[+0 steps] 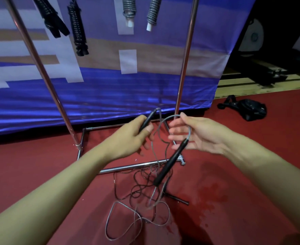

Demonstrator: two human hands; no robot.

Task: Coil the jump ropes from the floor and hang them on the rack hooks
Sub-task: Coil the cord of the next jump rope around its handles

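My left hand (134, 137) is closed around one black handle (147, 119) of a thin grey jump rope. Its cord arcs over to my right hand (197, 134), whose fingers are spread with the cord looped across them. The rope's second black handle (170, 162) dangles below my right hand. More rope (138, 216) lies tangled on the red floor beneath, some grey and some dark. A chrome rack (185, 55) stands in front of me. Coiled ropes hang from it at the top: two black (77, 27) and two grey (153, 12).
The rack's base bars (133, 167) lie on the floor just beyond the tangle. A blue, white and tan banner (101, 92) hangs behind the rack. A black bag (250, 108) sits on the red floor at the right.
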